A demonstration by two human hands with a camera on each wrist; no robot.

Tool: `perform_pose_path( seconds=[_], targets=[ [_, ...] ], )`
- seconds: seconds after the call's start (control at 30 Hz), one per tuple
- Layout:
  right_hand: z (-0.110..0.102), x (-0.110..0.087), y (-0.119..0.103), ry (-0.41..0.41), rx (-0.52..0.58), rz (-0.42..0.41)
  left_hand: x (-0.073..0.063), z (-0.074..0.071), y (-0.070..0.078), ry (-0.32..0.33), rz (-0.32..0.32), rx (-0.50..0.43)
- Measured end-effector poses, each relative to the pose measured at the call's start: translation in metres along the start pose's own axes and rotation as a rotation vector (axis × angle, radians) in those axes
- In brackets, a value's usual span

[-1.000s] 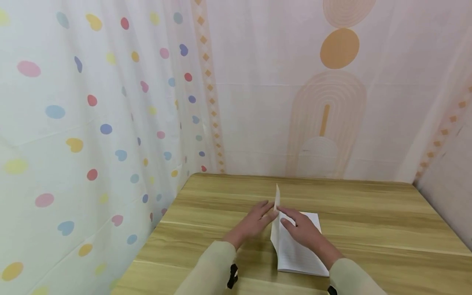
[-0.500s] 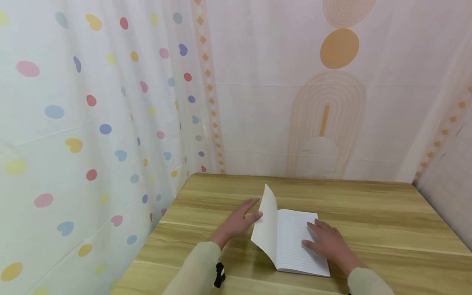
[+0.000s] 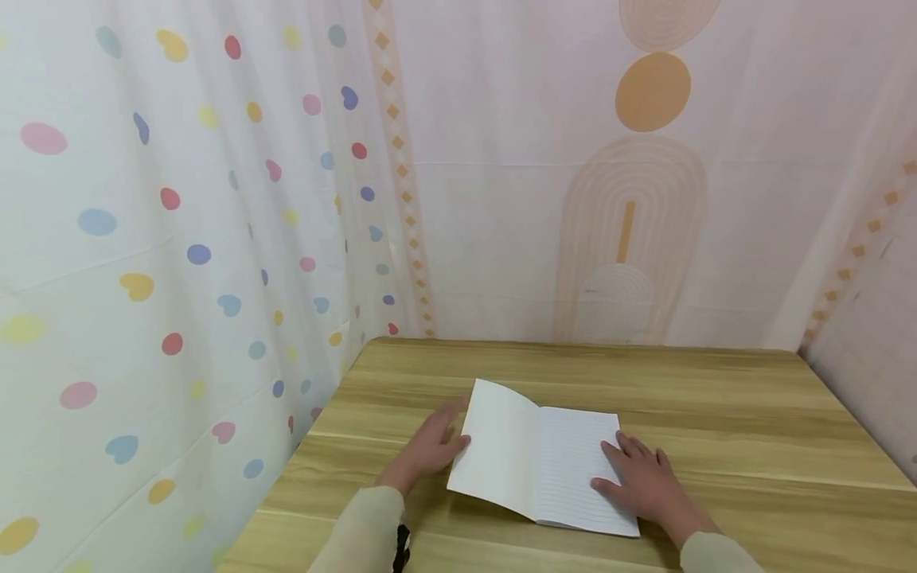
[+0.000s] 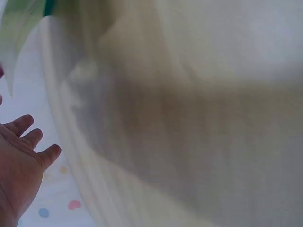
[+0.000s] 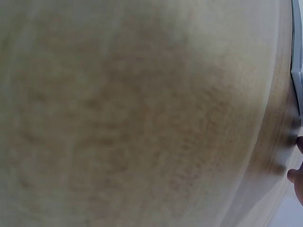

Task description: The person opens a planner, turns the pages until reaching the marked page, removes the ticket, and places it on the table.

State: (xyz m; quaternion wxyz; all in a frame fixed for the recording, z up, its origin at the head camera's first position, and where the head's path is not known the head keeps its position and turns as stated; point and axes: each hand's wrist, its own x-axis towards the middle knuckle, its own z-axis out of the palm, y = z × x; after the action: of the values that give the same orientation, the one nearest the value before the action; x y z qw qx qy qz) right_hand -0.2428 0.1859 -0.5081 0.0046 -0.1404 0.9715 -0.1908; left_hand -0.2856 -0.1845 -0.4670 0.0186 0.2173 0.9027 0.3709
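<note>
A notebook lies opened on the table in the head view, its ruled white page (image 3: 573,469) on the right. The blank inside of its cover (image 3: 497,446) leans low to the left, its outer edge slightly raised. At that edge is my left hand (image 3: 430,447), thumb touching the cover and the other fingers extended beyond it. In the left wrist view the left hand's fingers (image 4: 33,137) look spread. My right hand (image 3: 645,481) rests with spread fingers on the right edge of the ruled page. Only some right fingertips (image 5: 294,175) show in the right wrist view.
The wooden table (image 3: 716,398) extends around the notebook. A dotted curtain (image 3: 179,278) hangs along the left side, and a patterned curtain (image 3: 494,239) behind the far edge.
The cover has swung from upright down to the left, with my left hand moving left along with it. My right hand has left the cover and moved right onto the page.
</note>
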Motion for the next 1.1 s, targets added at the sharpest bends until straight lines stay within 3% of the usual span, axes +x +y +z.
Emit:
perform_pose_path(
  seconds=[0.17, 0.37, 0.57, 0.77, 1.1],
  targets=[
    [0.001, 0.000, 0.000, 0.002, 0.002, 0.011, -0.008, 0.007, -0.012, -0.071, -0.063, 0.168],
    [0.001, 0.000, -0.001, 0.030, 0.016, 0.010, -0.012, 0.015, -0.017, -0.113, -0.173, 0.246],
    [0.002, 0.006, -0.001, 0.089, 0.004, 0.038, -0.012, 0.023, -0.021, -0.133, -0.208, 0.340],
    [0.000, 0.015, 0.000, 0.166, -0.020, 0.048, -0.012, 0.027, -0.022, -0.143, -0.213, 0.353],
    [-0.007, 0.025, 0.010, -0.004, 0.088, 0.106, -0.015, 0.025, -0.020, -0.142, -0.221, 0.335]
  ],
)
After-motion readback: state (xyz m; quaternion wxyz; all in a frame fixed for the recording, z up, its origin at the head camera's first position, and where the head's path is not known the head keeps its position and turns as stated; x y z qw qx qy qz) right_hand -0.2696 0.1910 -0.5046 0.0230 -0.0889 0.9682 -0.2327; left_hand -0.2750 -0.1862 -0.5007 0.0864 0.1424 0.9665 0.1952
